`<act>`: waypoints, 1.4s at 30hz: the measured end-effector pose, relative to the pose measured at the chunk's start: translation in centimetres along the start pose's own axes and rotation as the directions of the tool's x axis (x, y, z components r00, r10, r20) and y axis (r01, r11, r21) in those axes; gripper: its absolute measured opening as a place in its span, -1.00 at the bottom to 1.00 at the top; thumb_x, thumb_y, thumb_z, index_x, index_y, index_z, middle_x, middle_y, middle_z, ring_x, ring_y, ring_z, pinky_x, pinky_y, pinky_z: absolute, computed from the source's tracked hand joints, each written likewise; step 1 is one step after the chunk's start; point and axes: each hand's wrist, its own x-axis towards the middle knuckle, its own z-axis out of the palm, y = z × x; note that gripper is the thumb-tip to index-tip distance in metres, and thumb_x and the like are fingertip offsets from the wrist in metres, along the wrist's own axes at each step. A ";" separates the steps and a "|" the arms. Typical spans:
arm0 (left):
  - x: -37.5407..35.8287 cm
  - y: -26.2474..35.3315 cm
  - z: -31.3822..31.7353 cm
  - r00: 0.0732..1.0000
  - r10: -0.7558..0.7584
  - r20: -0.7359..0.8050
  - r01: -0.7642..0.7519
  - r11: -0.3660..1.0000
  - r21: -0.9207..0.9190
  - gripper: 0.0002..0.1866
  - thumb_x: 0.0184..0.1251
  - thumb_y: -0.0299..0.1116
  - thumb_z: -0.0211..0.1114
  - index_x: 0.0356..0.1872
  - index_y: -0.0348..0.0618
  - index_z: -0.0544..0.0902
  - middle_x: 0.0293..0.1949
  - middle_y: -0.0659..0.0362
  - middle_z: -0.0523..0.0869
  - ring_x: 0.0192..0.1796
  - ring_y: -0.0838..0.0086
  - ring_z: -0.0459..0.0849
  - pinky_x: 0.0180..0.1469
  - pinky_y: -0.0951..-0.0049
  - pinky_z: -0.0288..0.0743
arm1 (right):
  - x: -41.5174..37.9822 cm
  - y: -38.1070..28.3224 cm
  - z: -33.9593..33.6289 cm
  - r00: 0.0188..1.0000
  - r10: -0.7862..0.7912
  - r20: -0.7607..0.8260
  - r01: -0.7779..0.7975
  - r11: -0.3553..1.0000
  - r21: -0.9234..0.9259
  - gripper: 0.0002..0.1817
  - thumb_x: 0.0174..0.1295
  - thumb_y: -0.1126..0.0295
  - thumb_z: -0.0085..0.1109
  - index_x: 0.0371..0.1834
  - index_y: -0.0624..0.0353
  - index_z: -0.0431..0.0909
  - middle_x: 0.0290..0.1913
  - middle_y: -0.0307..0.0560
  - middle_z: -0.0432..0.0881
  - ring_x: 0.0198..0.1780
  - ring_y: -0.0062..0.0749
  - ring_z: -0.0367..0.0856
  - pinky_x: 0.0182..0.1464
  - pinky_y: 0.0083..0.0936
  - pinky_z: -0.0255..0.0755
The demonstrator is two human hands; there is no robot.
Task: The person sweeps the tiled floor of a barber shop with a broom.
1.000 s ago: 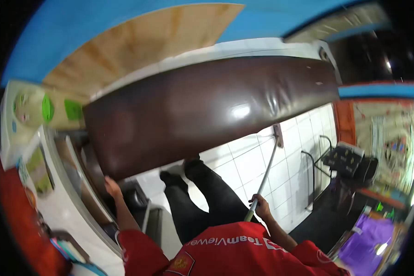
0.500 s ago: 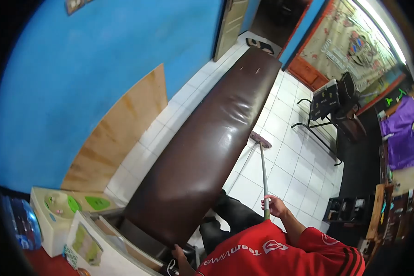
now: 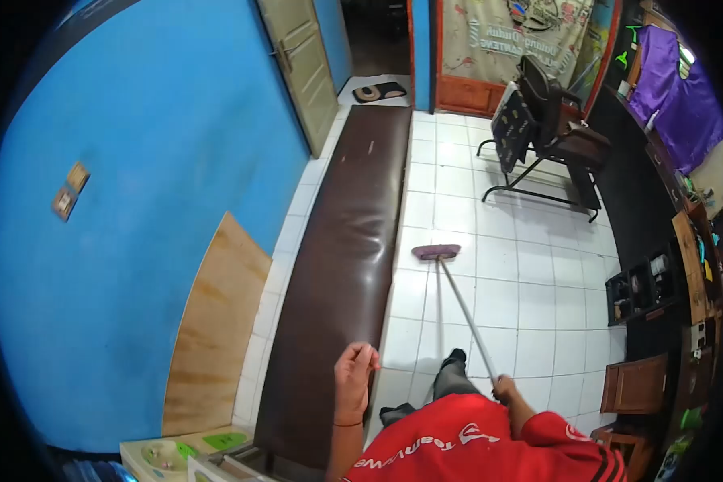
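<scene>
My right hand [image 3: 504, 389] is wrapped round the grey handle of a long broom [image 3: 471, 323]. The handle slants away from me to a purple head [image 3: 436, 252], which rests on the white tiles beside the bench. My left hand [image 3: 355, 376] is raised over the near part of the long brown padded bench [image 3: 333, 297], its fingers curled and drawn together. Nothing shows in those fingers. My feet stand on the floor to the right of the bench.
A brown barber chair [image 3: 566, 132] with a dark footrest stands at the back right. Dark shelving with a black rack [image 3: 641, 287] lines the right side. A wooden board [image 3: 217, 329] leans on the blue wall; a doormat [image 3: 380, 91] lies at the far doorway.
My view has turned and lifted. My left hand has come up from the bench's near end. My right hand still holds the broom, whose head stays on the floor near the bench.
</scene>
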 end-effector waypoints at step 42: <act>59.3 15.7 48.5 0.551 0.604 0.575 -0.070 0.721 -0.690 -0.79 0.26 -0.41 0.16 -0.57 0.04 0.65 -0.37 0.24 0.48 -0.42 0.46 0.40 -0.27 0.40 0.17 | 27.5 -32.0 -28.2 0.928 0.323 -0.188 -0.372 0.846 -0.382 -0.48 -0.05 -0.10 0.08 -0.52 0.25 0.54 -0.44 0.22 0.59 -0.29 0.13 0.58 -0.27 -0.11 0.45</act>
